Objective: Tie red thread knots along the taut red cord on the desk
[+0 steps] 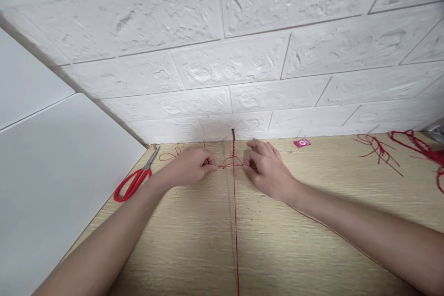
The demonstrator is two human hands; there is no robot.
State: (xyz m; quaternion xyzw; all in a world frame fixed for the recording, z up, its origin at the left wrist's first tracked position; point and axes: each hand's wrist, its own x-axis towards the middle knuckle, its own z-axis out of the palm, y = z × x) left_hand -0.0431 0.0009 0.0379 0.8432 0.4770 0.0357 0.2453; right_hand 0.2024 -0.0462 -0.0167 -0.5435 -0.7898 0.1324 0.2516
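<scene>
A taut red cord (pixel 236 222) runs down the middle of the wooden table (pixel 194 249) from a pin (pixel 232 131) at the wall's foot toward me. Near its top a thin red thread loop (pixel 231 163) crosses it. My left hand (pixel 189 166) is closed in a pinch on the left end of that thread. My right hand (pixel 267 169) pinches the right end with thumb and forefinger, the other fingers stretched out. Another red strand (pixel 333 233) trails from under my right forearm.
Red-handled scissors (pixel 133 180) lie at the table's left edge beside a small red thread loop (pixel 169 155). A pink tag (pixel 302 143) sits by the white brick wall (pixel 243 55). Tangled red cords (pixel 416 148) lie at the far right. A white panel (pixel 52 162) borders the left.
</scene>
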